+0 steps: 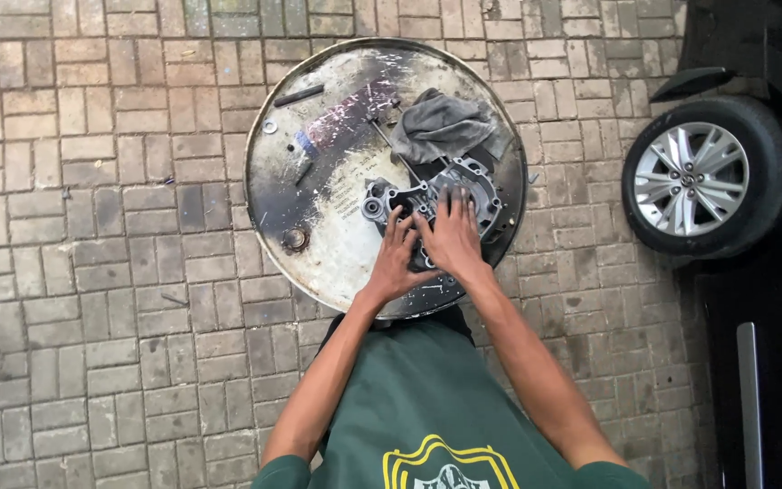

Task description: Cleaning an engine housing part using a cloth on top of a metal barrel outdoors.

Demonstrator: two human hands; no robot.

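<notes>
A grey metal engine casing [474, 177] lies on the round top of a steel drum [346, 254]. My left hand [396, 258] rests on the casing's near left side, fingers spread across it. My right hand [452, 234] lies flat on the casing's middle, fingers apart and pointing away from me. Both hands press on the part rather than wrap around it. A crumpled grey rag [438, 123] sits just beyond the casing.
On the drum top lie a dark rod [299, 95], a thin long tool [389, 145], a small ring [270, 126] and a bung cap [295, 239]. Brick paving [92, 272] surrounds the drum. A dark car with an alloy wheel [691, 177] stands at the right.
</notes>
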